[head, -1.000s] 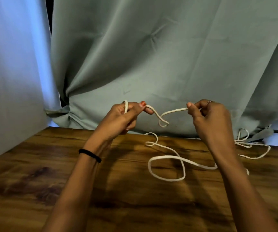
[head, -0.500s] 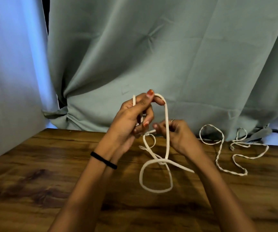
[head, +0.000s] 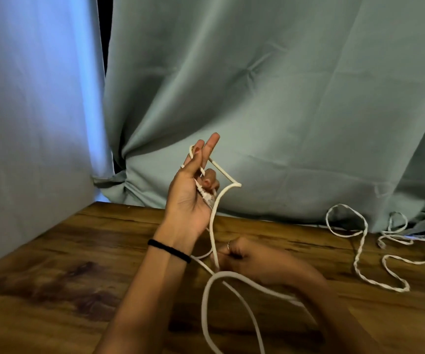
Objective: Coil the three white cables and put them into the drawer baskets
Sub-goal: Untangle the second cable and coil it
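Nearest me, a slack loop of the white cable [head: 207,297] lies on the counter [head: 53,290], and the right hand [head: 242,256] just beyond pinches the strand low down, so a hard pull could snag that loop on itself or on the forearm lying across it. Farther back the raised left hand [head: 193,192] holds the plug end and turns, two fingers [head: 212,144] straight up; the top turn may slip off. At the far right, loose cables [head: 359,254] sit untouched; no drawer baskets show.
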